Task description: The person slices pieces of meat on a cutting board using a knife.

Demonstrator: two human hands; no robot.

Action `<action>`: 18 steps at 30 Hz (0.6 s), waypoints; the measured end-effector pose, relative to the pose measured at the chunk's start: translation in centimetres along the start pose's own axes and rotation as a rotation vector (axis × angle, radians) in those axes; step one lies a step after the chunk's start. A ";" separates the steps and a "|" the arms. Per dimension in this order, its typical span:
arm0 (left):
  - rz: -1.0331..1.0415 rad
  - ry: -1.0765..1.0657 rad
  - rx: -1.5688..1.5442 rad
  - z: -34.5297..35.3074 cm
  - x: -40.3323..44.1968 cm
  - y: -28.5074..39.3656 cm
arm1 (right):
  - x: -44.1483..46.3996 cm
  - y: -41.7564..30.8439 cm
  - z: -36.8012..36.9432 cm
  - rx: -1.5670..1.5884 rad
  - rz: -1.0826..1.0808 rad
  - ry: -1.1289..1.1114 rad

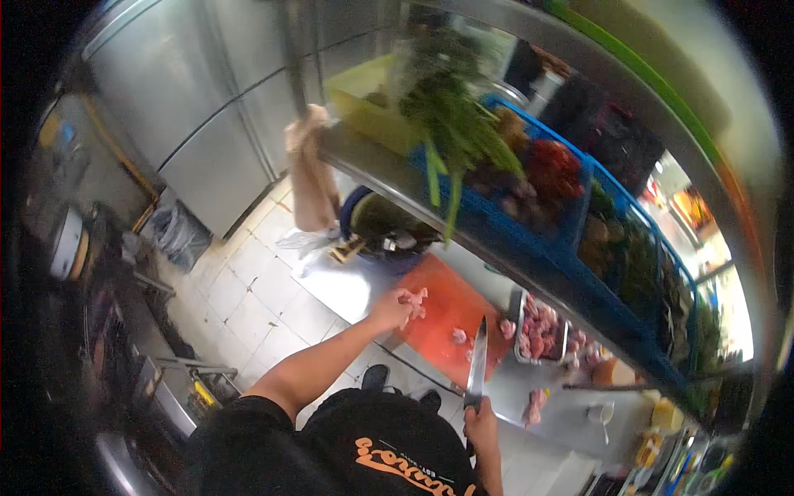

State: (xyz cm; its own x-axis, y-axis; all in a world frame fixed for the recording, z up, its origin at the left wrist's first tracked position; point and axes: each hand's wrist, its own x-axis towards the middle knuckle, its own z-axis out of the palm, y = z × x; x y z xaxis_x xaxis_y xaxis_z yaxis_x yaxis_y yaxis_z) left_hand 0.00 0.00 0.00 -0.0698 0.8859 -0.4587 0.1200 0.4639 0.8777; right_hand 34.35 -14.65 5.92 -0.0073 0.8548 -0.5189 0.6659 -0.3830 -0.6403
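My right hand (pixel 480 423) is wrapped round the handle of a large kitchen knife (pixel 477 364). Its blade points away from me over the right part of an orange-red cutting board (pixel 442 289). Over the board's left edge, my left hand (pixel 394 312) is closed on a pale pink piece of raw meat (pixel 419 304). A small bit of meat (pixel 459 336) lies on the board left of the blade, and another piece (pixel 507 329) is by the board's right edge. A metal tray (pixel 518 347) filled with cut raw meat stands to the right.
Meat pieces (pixel 535 407) lie on the steel counter (pixel 571 426). Above it runs a shelf (pixel 389 186) with blue crates (pixel 550 248) of vegetables and overhanging leafy greens (pixel 451 107). A dark blue tub (pixel 356 202) stands beyond the board. A white cup (pixel 601 411) is at right.
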 end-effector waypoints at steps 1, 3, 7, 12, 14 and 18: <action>0.000 -0.015 -0.172 0.3 -0.5 -0.1 | -0.2 -0.9 -1.1 0.004 0.078 -0.040; 0.042 0.006 -0.448 -4.9 -0.4 -0.3 | 2.5 0.0 2.5 -0.170 -0.147 0.031; -0.020 0.182 -0.668 -8.5 -5.5 -2.7 | 2.9 0.2 3.0 -0.214 -0.333 0.020; -0.049 0.454 -0.909 -11.5 -9.3 -11.1 | 4.1 -7.6 1.3 -0.190 -0.471 -0.154; -0.049 0.591 -0.947 -13.1 -10.7 -12.4 | 7.8 -7.2 3.0 -0.195 -0.617 -0.068; 0.079 0.763 -0.990 -18.8 -9.8 -15.3 | 12.2 -7.6 5.9 -0.266 -0.683 0.015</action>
State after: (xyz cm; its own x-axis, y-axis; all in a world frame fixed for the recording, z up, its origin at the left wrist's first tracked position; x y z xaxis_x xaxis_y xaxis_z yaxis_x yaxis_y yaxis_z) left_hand -19.79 -15.90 -6.32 -0.6909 0.5281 -0.4937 -0.6222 -0.0868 0.7780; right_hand 24.75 -3.37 1.12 -0.4764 0.8781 -0.0446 0.6754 0.3331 -0.6579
